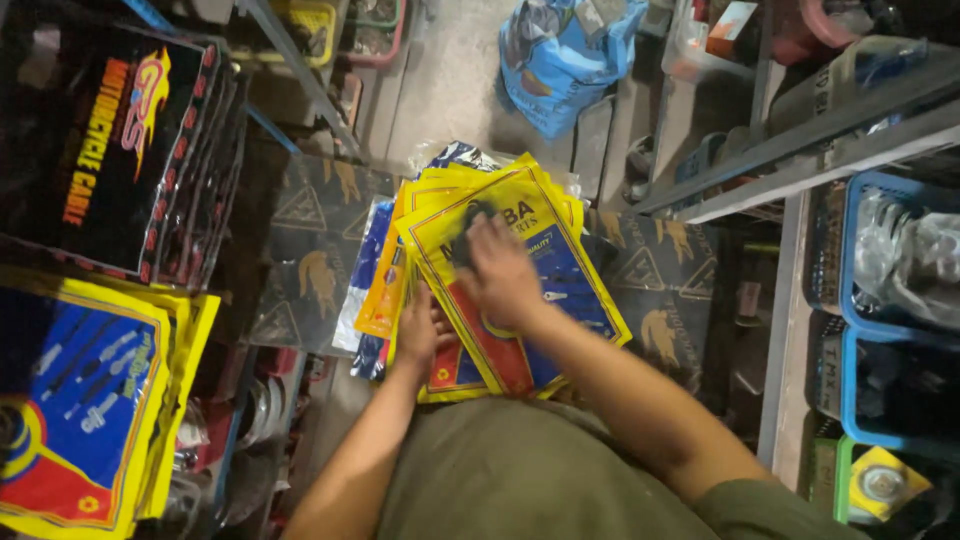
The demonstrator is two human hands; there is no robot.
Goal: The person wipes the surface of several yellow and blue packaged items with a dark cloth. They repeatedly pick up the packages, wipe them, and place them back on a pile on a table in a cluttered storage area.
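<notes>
Closest to us, 2 bare forearms reach forward over an olive-green shirt [520, 480] toward a fanned stack of flat yellow packets [440, 215] resting on our lap. Our left hand [420, 330] sits under and against the near edge of the stack, fingers together and curled up against the packets, gripping them from below. Our right hand [503, 275] lies palm down on the top packet [560, 270], a yellow sleeve with blue and red panels; its fingers are close together and pressed flat on the packet's face, touching a small dark item [470, 230] near the packet's upper part, though we cannot tell whether they pinch it. At our near left, a second pile of yellow, blue and red packets [85, 400] lies on a shelf, well apart from the hands. Above that pile stand black boxes [110, 150] with orange and yellow lettering. On our right, blue plastic crates [850, 300] hold bagged parts beside a grey metal shelf rail [800, 160]. Farthest off, a blue sack [560, 60] sits on the concrete floor [440, 80].
</notes>
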